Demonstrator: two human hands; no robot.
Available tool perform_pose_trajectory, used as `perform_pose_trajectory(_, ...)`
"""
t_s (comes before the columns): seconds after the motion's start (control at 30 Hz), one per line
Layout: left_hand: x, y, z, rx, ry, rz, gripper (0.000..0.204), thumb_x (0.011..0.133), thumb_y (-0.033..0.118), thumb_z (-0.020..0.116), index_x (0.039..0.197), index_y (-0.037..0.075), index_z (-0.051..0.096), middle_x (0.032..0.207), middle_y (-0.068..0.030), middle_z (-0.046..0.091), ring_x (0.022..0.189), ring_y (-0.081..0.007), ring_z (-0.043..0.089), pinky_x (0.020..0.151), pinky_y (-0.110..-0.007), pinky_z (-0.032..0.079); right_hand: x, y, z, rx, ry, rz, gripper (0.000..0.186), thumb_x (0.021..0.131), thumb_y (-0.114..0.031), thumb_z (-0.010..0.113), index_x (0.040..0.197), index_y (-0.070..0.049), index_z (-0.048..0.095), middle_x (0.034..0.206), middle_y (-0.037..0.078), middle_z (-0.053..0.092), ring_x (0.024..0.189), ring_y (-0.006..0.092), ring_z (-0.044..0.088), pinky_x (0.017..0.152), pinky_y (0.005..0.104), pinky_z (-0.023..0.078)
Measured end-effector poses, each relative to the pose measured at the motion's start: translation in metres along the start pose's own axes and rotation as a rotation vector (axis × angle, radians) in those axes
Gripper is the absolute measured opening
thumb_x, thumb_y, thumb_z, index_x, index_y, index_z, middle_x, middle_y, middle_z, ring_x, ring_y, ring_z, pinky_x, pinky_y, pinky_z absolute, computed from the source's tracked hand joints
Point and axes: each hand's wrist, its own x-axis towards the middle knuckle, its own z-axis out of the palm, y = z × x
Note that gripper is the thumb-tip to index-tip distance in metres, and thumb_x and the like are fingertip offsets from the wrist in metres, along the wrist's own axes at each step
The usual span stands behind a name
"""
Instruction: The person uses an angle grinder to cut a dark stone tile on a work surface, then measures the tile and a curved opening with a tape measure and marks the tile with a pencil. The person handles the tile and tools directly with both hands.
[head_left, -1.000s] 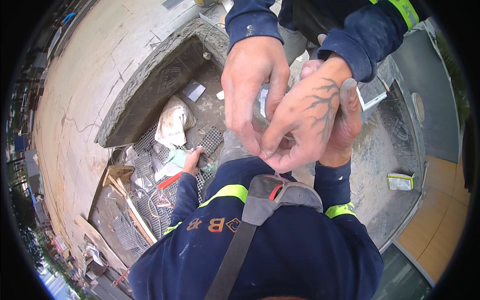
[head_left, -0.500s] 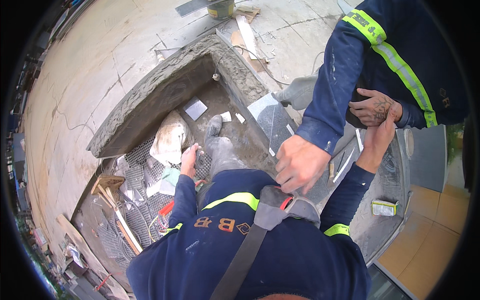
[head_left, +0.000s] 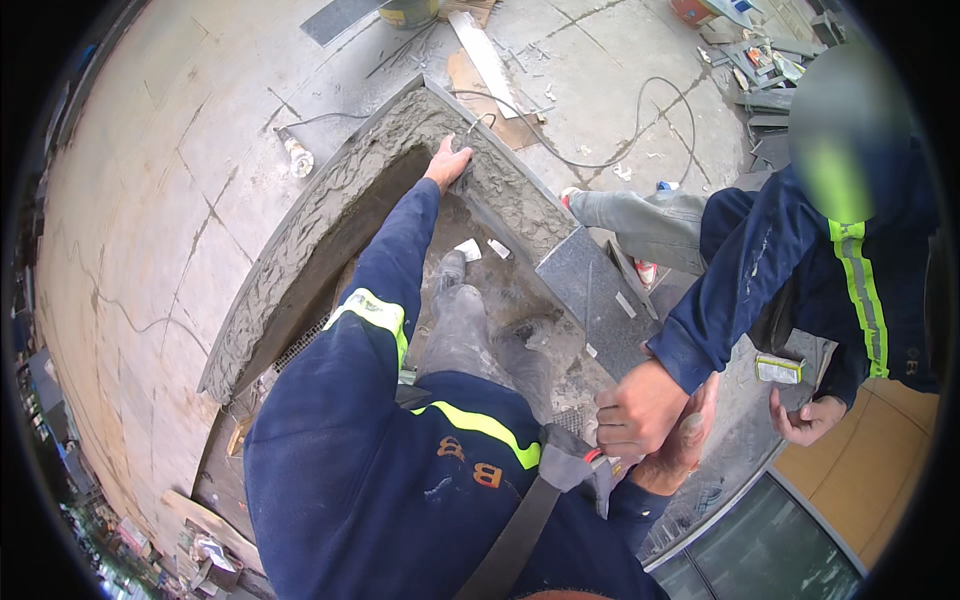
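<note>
My left hand (head_left: 447,165) stretches forward to the inner corner of a low wall topped with rough wet mortar (head_left: 290,265). Its fingers are closed on a thin dark cable (head_left: 484,120) at that corner; the cable's end is hidden by the hand. My right hand (head_left: 690,440) is up at my right side, its fingers stretched out and holding nothing I can see. A co-worker's loosely curled hand (head_left: 640,410) overlaps it in view; whether they touch I cannot tell. The co-worker's other hand (head_left: 808,418) hangs apart, further right.
I stand inside the low walled pit, my boot (head_left: 450,268) on its floor. Grey stone slabs (head_left: 597,290) cap the right wall. Beyond lie a bucket (head_left: 408,12), a white strip (head_left: 483,60) and looped cable. A small package (head_left: 778,369) rests at right, near glass (head_left: 770,535).
My left hand has moved forward from beside the white sack to the cable in the corner. My right hand has come away from the co-worker's hand and drawn lower, closer to me.
</note>
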Motion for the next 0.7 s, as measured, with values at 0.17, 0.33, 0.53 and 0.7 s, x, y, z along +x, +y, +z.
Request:
perform_pose_trajectory(0.17,0.099,-0.026,-0.012,0.105,0.125,0.053,0.06,0.093,0.033,0.069,0.141,-0.001,0.059,0.114,-0.0165,0.073,0.096,-0.023,0.071,0.082,-0.04,0.058,0.027,-0.033,0.047,-0.222,0.14,-0.015,0.069,0.084,-0.047,0.07,0.128,0.002,0.047,0.113,0.017,0.062,0.099,0.026,0.066,0.089,0.0374,0.053)
perform_pose_trajectory(0.33,0.066,-0.016,0.045,-0.259,-0.3,-0.283,0.024,0.098,0.03,0.065,0.091,0.007,0.07,0.077,-0.0064,0.071,0.059,-0.0207,0.069,0.054,-0.041,0.056,0.19,-0.155,0.08,-0.308,-1.878,-1.676,0.016,0.081,-0.017,0.066,0.093,-0.008,0.071,0.085,0.001,0.067,0.075,0.0117,0.064,0.075,0.027,0.05)
perform_pose_trajectory(0.53,0.034,0.082,-0.025,0.098,-0.588,-0.348,0.031,0.099,0.043,0.062,0.096,0.013,0.07,0.077,-0.005,0.074,0.062,-0.0245,0.074,0.054,-0.05,0.06,0.216,-0.217,0.062,-0.127,-1.908,-1.139,0.028,0.105,-0.022,0.051,0.094,-0.007,0.072,0.085,0.004,0.068,0.069,0.0143,0.064,0.065,0.0263,0.048)
perform_pose_trajectory(0.7,-0.044,0.128,-0.206,0.501,-0.324,0.059,0.035,0.09,0.028,0.069,0.1,-0.006,0.072,0.091,-0.014,0.074,0.076,-0.0255,0.076,0.068,-0.041,0.061,0.251,-0.106,0.021,-0.048,-1.821,-1.011,0.043,0.108,-0.028,0.048,0.082,-0.001,0.068,0.074,0.011,0.061,0.06,0.0251,0.061,0.055,0.0347,0.044)
